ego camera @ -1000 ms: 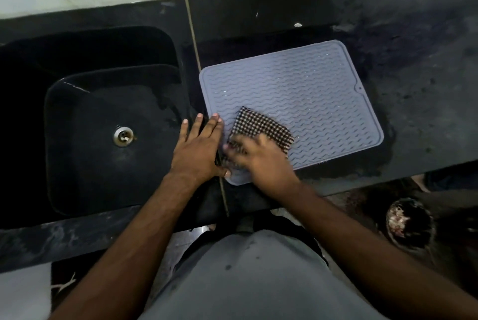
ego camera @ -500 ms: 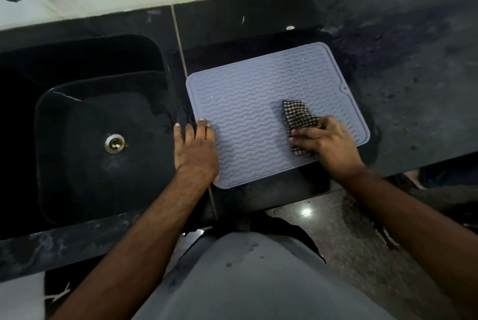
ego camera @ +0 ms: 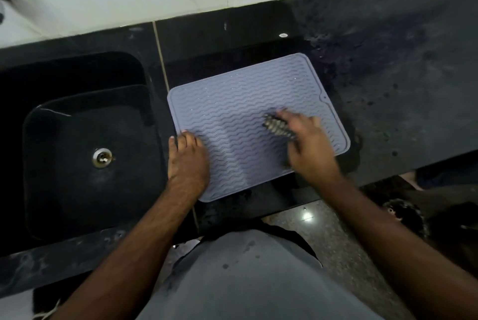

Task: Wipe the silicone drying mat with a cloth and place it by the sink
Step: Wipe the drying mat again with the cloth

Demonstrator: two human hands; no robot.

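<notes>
Black counter (ego camera: 388, 102) w/ sink (ego camera: 85, 154) at left: left hand (ego camera: 187, 159) flat on mat (ego camera: 240, 123), right hand (ego camera: 307, 144) grips cloth (ego camera: 278, 125).

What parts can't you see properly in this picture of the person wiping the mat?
Head view only:
- Cloth: blurred by motion, and mostly covered by the right hand gripping it.
- Mat: its near left edge is hidden under the left hand resting on it.
- Tap: cut off by the top left edge, and blurred.
- Sink: its left side is too dark to make out.
- Dark things on the floor at right: too dim to name.
</notes>
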